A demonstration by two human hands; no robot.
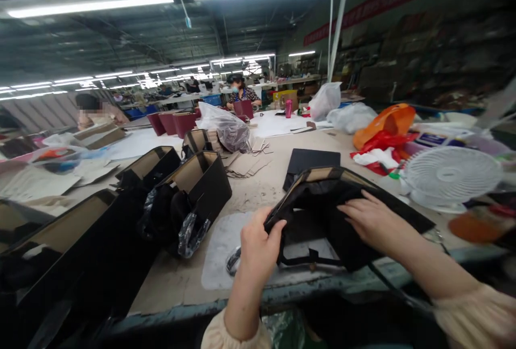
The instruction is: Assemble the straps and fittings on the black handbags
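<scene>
A black bag (397,212) with a tan inner edge lies tilted on the table in front of me, its opening facing my side. My left hand (262,239) pinches the bag's left rim, thumb inside and fingers behind. My right hand (368,220) rests with stretched fingers against the black lining inside the opening. A black strap (312,257) crosses the lower side of the opening. Under the bag is a pale translucent mat (217,252). Behind the bag lies a flat black panel (314,158).
Several black box-shaped bags (212,185) with plastic-wrapped handles stand to the left. At right are a white round fan (451,177) and an orange bag (385,126). Cardboard pieces (245,166) lie mid-table. A co-worker (242,93) sits beyond, near maroon boxes (183,123).
</scene>
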